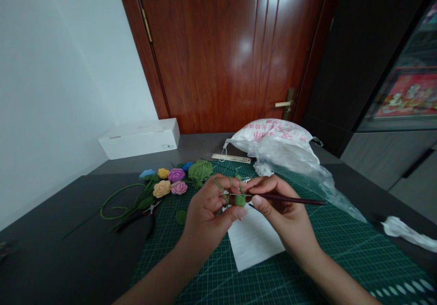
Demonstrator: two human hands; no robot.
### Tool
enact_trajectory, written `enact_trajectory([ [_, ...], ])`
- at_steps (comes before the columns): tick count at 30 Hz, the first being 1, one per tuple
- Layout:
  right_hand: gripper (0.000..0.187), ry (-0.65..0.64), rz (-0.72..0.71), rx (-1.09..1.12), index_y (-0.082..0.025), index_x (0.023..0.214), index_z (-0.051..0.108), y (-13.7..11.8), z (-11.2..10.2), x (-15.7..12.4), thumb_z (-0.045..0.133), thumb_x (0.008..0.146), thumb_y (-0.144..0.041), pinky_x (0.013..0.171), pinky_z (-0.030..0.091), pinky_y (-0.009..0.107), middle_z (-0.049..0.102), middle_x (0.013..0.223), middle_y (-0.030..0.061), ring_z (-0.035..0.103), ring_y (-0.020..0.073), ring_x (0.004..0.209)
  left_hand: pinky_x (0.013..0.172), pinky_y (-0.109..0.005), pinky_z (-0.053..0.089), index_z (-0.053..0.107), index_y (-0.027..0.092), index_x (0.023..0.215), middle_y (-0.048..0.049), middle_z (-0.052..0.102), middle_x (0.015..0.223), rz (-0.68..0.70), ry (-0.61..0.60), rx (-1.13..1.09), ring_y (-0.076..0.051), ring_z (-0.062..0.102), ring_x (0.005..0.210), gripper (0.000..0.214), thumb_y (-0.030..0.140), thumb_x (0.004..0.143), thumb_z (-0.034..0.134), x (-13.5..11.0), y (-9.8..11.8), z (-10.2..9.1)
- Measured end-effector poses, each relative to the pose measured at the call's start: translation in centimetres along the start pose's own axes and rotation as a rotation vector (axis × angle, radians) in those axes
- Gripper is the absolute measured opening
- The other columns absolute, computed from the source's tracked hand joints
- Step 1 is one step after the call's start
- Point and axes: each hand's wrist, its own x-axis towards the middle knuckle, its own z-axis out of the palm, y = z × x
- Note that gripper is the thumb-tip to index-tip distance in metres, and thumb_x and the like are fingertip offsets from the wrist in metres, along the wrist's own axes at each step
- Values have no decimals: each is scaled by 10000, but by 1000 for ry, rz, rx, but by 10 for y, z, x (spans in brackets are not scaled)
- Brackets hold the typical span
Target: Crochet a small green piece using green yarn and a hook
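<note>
Head view. Landmark: the green cutting mat (pixel 327 246) on the dark table.

Both hands meet above the middle of the mat. Left hand (pixel 208 205): closed in a pinch, thumb and fingers on a small green crocheted piece (pixel 240 200); green yarn (pixel 231 183) runs over its fingers. Right hand (pixel 287 209): thumb and fingers closed on a slim dark-red hook (pixel 297 199), handle pointing to the mat's right side, thin tip at the crocheted piece. Cannot tell whether the tip passes through a stitch.

Flat on the mat, below the hands: a white sheet of paper (pixel 252 241), partly hidden by them.

At the mat's far left corner: a ball of green yarn (pixel 200 170). Across its left edge: a bunch of crocheted flowers (pixel 161 188) in yellow, purple, pink and blue, green stems (pixel 136 202) trailing off leftward. Pliers (pixel 152 225) with dark handles near the same edge, beside the stems.

Beyond the mat: a white box (pixel 139 141) off to the left; a full white bag (pixel 273 132) with red print to the right, clear plastic (pixel 321 177) spread from it over the mat's far right part. A pale narrow strip (pixel 231 158) lies along the far edge.
</note>
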Motion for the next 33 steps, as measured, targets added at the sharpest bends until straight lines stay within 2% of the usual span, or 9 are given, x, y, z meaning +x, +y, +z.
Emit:
enact_trajectory([
  [5,50,-17,-11,18,-273,902,751,-1,0,0,772,896,-228,891,586,356,767,978,35,713,204,993,609,-234,590,760,220,981,-26,620,954,2,-9,-32,-150,618,780,310,38,734,811,-1,1,1],
  [9,52,-27,-19,20,-274,904,751,0,0,0,769,900,-225,878,577,330,757,979,31,707,193,983,612,-242,599,761,225,999,-38,605,1019,-6,-7,-20,-164,621,817,322,53,733,817,-1,3,1],
  [15,62,-47,-51,1,-267,913,748,2,-1,1,757,904,-207,870,569,317,731,982,28,691,190,990,811,-242,593,784,284,1046,-24,599,1120,79,-13,79,-161,646,961,444,-2,708,814,0,2,-2],
  [19,76,-51,-74,-10,-264,909,737,3,-2,1,751,904,-189,858,558,292,707,992,21,674,177,993,850,-244,581,767,318,1083,-14,606,1165,77,-40,71,-159,663,1005,466,10,735,803,0,0,-4],
  [23,77,-49,-79,-28,-260,905,729,2,-2,1,752,900,-186,873,545,278,687,1009,19,659,169,1003,884,-261,565,760,272,1044,-14,637,1087,86,-55,56,-165,668,1007,391,22,747,801,0,0,-3],
  [33,71,-53,-79,-38,-256,896,721,1,-1,1,752,901,-191,855,545,320,697,1007,34,660,198,1000,818,-250,536,767,224,999,8,673,909,74,-47,91,-138,647,847,374,-2,704,817,2,4,-4],
])
